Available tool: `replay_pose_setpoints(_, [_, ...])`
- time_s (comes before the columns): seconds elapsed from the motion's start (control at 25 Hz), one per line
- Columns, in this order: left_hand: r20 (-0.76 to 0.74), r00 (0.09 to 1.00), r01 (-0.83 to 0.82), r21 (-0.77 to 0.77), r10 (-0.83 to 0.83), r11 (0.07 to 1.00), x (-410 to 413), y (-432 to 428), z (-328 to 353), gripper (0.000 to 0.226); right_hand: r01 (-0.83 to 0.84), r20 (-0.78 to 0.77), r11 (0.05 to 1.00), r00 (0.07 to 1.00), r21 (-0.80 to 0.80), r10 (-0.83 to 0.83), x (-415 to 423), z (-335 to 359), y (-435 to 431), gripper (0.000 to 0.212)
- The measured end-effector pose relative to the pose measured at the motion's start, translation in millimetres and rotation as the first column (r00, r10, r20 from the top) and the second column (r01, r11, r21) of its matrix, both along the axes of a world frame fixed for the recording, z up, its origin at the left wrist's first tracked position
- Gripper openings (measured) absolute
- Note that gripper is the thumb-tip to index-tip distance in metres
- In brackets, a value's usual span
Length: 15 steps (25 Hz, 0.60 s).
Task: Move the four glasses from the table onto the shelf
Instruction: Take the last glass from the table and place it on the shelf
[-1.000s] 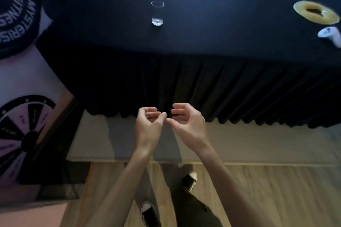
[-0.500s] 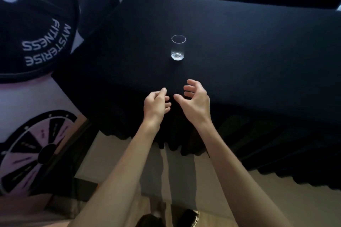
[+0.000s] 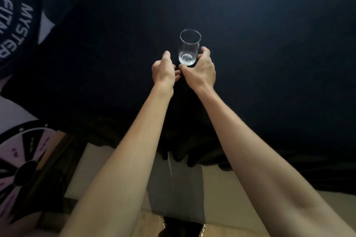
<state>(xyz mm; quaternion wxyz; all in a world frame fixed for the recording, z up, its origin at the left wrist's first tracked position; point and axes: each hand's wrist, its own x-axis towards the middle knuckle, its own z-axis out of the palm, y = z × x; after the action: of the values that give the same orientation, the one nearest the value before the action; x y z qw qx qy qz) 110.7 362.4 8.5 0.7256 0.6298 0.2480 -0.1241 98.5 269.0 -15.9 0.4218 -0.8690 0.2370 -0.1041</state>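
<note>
One clear, empty glass (image 3: 189, 48) stands upright on the black-clothed table (image 3: 269, 54). My right hand (image 3: 201, 71) is open and cupped around its base, thumb at the near side and fingers at the right side, close to or just touching it. My left hand (image 3: 164, 69) is open just left of the glass, fingertips near its base but apart from it. No other glasses and no shelf are in view.
A dark banner with white lettering (image 3: 17, 25) stands at the left. A pink and black wheel (image 3: 21, 169) sits at the lower left. The tablecloth's pleated skirt (image 3: 192, 156) hangs over a pale floor mat (image 3: 119, 169).
I have come closer to the table. Both hands reached forward over the cloth and now flank the glass, the right hand curling around its base.
</note>
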Motion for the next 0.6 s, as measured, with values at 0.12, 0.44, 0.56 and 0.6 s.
replay_pose_setpoints(0.12, [-0.003,1.000,0.017,0.006,-0.017,1.000,14.8,1.3,-2.0,0.039,0.019,0.016,1.000,1.000,-0.003,-0.019,14.7,-2.8,2.7,0.075])
replay_pose_setpoints(0.44, [-0.009,0.997,0.082,-0.043,-0.083,0.996,11.1,9.5,6.1,0.041,0.023,0.156,0.997,0.987,0.079,-0.035,-9.0,10.7,15.4,0.058])
replay_pose_setpoints(0.56, [0.008,0.994,0.111,-0.081,-0.110,0.991,-21.3,27.2,14.9,0.037,-0.062,0.240,0.995,0.970,0.081,0.041,-45.2,18.7,32.2,0.052])
replay_pose_setpoints(0.6, [0.004,0.996,0.092,-0.091,-0.092,0.992,-36.1,33.8,15.1,0.036,-0.087,0.253,0.993,0.965,0.084,0.063,-59.8,19.4,38.4,0.052])
